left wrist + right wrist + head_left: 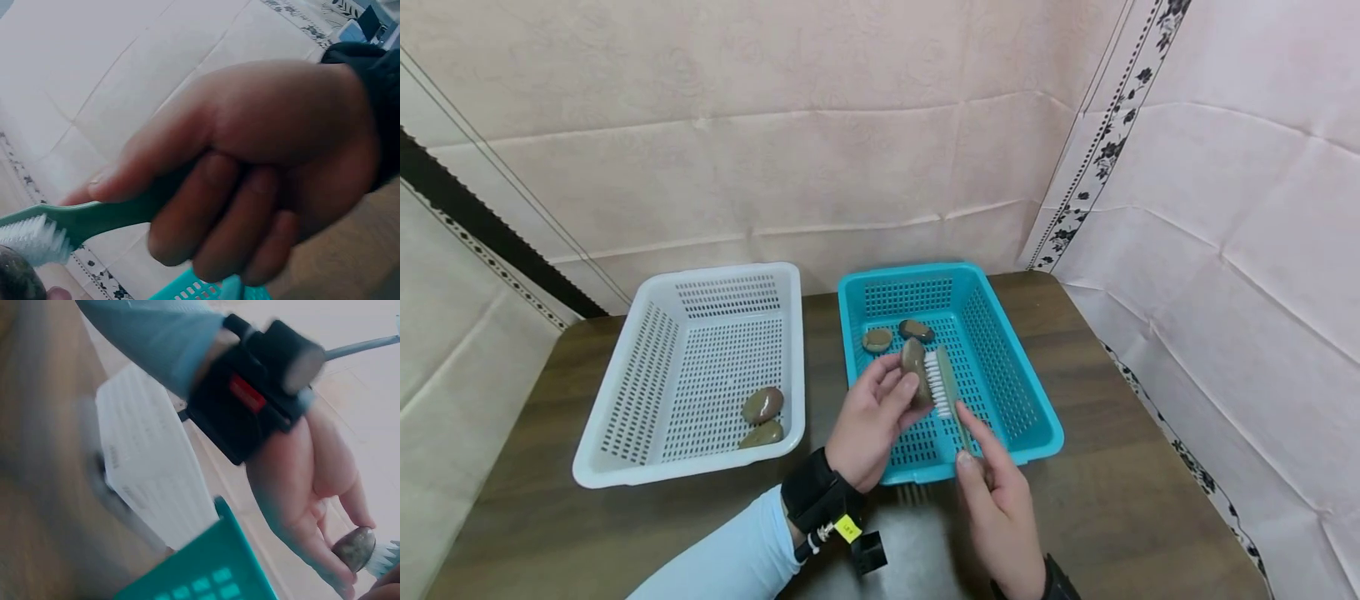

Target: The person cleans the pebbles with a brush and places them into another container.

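Observation:
Over the blue basket [1018, 392], my left hand [867, 425] holds a smooth brown stone [914, 362] upright between thumb and fingers. My right hand [1000, 504] grips the handle of a green brush [951, 387], its index finger stretched along the back. White bristles meet the right side of the stone. In the left wrist view the right hand [250, 137] shows three fingers curled round the handle. The right wrist view has the left hand [300, 487] pinching the stone [355, 549] at the bristles. Two more stones, one tan [877, 339] and one darker [917, 332], lie in the blue basket.
A white basket [625, 400] stands on the left of the wooden table [1120, 500], with a brown stone [763, 405] and an olive one [762, 434] in its near right corner. Pale cloth [850, 167] hangs behind and at both sides.

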### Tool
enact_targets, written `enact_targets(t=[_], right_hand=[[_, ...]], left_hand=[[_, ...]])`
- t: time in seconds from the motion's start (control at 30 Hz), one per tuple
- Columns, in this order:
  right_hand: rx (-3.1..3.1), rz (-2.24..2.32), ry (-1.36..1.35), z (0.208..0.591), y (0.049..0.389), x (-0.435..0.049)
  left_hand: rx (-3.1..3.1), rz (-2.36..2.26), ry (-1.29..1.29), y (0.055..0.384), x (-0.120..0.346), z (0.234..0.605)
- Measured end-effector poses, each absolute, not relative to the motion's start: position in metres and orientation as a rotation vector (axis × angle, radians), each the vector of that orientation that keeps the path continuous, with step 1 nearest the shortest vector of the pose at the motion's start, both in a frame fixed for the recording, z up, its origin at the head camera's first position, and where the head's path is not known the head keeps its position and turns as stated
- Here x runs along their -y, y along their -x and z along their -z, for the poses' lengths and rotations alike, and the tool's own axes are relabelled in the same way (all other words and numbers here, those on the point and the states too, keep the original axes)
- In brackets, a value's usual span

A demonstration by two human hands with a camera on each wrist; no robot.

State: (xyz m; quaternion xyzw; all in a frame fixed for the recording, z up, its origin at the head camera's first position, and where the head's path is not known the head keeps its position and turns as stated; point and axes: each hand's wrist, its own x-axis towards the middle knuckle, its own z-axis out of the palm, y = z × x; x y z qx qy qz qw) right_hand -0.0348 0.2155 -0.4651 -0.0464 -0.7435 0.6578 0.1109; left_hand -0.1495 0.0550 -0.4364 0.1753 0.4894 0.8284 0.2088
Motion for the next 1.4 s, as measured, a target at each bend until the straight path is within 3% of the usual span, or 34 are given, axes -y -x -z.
enact_targets(t=[0.37,0.8,1.23,1.4], right_hand=[[2.126,-1.865,0.129,0.460,0.044,-0.221],[2.181,-1.945,0.211,0.467,0.034,-0.194],[2.052,-1.855,0.104,0.461,0.048,-0.204],[2.107,-1.908,0.113,0.461,0.049,-0.200]], left_hand=[[-1.384,-2.225,-0.476,0.129,-0.060,0.450],[-1.518,-2.280,-0.502,0.158,-0.045,0.429],[-1.511,-2.128,-0.513,0.129,-0.051,0.452],[-1.495,-2.198,-0.539,0.140,-0.045,0.446]])
